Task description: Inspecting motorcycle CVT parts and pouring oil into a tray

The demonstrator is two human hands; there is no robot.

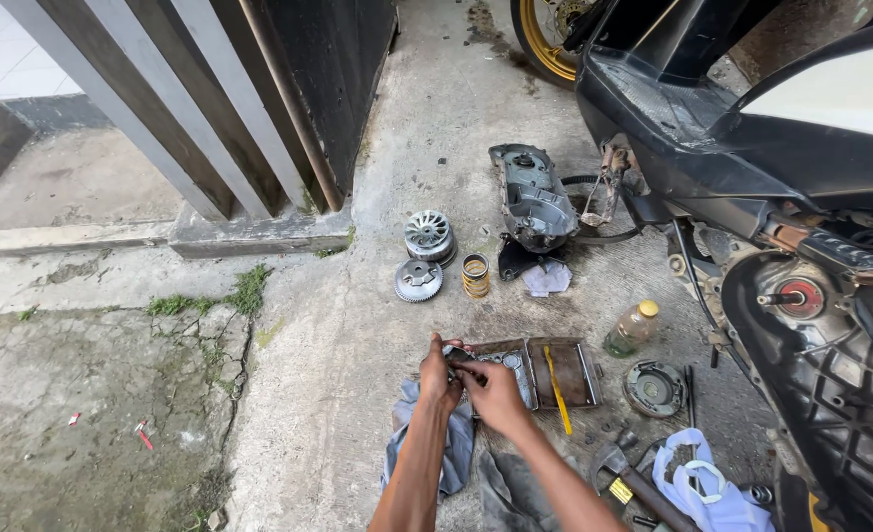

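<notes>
Both hands meet over the near-left corner of a flat metal tray [579, 369] on the concrete. Left hand [437, 379] & right hand [496, 392] are curled shut around a small metal part [459, 357] pinched between them; it's too small & too covered by fingers to say what kind. Part sits just above the tray's left compartment. The tray has 2 compartments; a yellow-handled tool [556, 388] lies slantwise across the right one.

Under the forearms: a grey-blue rag [456, 448]. Right of the tray, a round metal disc [654, 387], w/ a small bottle of yellowish liquid [633, 329] just behind it. Near the bottom edge, a hammer [626, 475] beside a white plastic bag [705, 490].

Further out: a coil spring [475, 275], 2 round pulley pieces [424, 254] left of it, and a grey engine cover [532, 197] lying by the scooter [752, 128], whose side is open on the right.
</notes>
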